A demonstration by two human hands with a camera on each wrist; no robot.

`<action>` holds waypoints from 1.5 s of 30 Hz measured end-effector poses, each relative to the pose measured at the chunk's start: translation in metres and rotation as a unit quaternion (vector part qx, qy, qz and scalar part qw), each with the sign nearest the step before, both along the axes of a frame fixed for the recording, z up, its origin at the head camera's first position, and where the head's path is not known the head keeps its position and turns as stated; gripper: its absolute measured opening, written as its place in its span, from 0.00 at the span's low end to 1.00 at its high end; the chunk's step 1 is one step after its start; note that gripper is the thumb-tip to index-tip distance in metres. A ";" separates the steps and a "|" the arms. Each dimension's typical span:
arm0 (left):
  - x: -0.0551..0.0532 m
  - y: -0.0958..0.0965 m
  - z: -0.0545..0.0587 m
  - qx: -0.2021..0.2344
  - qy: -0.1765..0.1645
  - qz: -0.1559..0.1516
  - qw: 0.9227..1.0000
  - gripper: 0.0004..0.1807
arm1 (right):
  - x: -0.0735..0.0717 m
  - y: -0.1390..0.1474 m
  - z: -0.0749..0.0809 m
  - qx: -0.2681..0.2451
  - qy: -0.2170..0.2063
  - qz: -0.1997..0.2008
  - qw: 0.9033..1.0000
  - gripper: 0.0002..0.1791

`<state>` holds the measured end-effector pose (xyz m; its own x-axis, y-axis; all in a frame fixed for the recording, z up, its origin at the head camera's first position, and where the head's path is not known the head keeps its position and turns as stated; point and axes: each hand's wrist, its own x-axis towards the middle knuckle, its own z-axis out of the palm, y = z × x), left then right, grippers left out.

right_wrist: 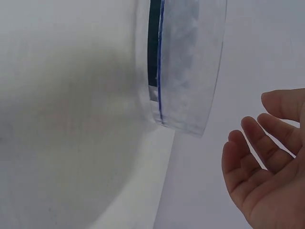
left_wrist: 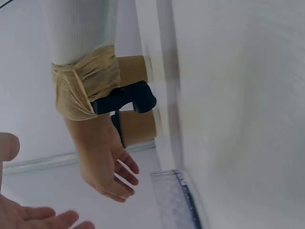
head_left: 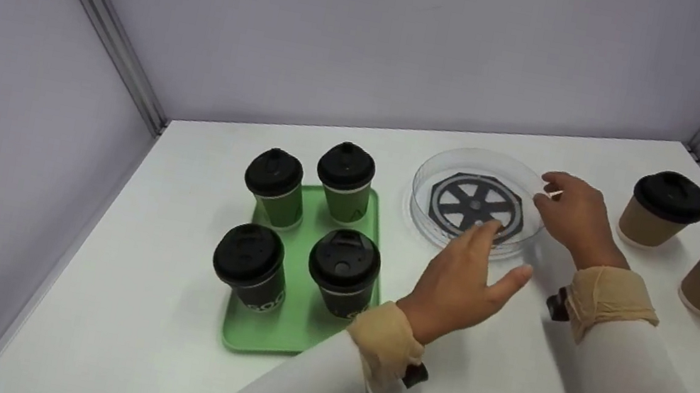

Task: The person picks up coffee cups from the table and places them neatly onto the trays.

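Note:
A clear round dish [head_left: 420, 217] with low walls stands on the white table, with a dark disc [head_left: 475, 205] in a spoked-wheel pattern at its bottom. My left hand [head_left: 460, 284] hovers in front of the dish, fingers extended and thumb spread, holding nothing. Beside the right rim is my right hand [head_left: 573, 214], its fingers loosely bent. In the right wrist view a gap shows between this hand [right_wrist: 269, 167] and the dish wall [right_wrist: 190, 76]. The left wrist view shows the right hand [left_wrist: 102, 164] with nothing in its grasp.
On the left, a green tray [head_left: 290, 333] carries several black-lidded cups, two green [head_left: 282, 207] and two dark [head_left: 342, 300]. Two brown cups [head_left: 649, 224] with black lids stand at the right. Pale walls [head_left: 385, 37] enclose the table's back and sides.

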<state>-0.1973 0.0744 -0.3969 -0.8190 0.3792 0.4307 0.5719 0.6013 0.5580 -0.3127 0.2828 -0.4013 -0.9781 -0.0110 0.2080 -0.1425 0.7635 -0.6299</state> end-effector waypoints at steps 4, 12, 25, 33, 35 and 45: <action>-0.015 0.007 -0.019 0.045 0.006 0.084 0.995 0.37 | -0.004 0.003 -0.006 -0.011 -0.018 -0.012 1.000 0.27; -0.036 0.014 -0.042 0.105 -0.097 0.215 0.966 0.45 | -0.015 0.006 -0.010 -0.015 -0.066 -0.020 0.997 0.35; -0.063 0.010 -0.057 0.209 -0.204 0.272 0.917 0.47 | -0.020 -0.002 -0.013 -0.038 -0.148 -0.010 0.988 0.43; -0.067 0.007 -0.058 0.205 -0.194 0.269 0.921 0.44 | -0.020 -0.012 -0.019 -0.039 -0.153 -0.021 0.987 0.36; -0.068 0.006 -0.057 0.206 -0.193 0.266 0.922 0.44 | -0.020 -0.011 -0.021 -0.030 -0.153 -0.022 0.987 0.34; -0.065 0.004 -0.058 0.216 -0.194 0.245 0.925 0.45 | -0.016 -0.004 -0.024 -0.012 -0.163 -0.019 0.986 0.32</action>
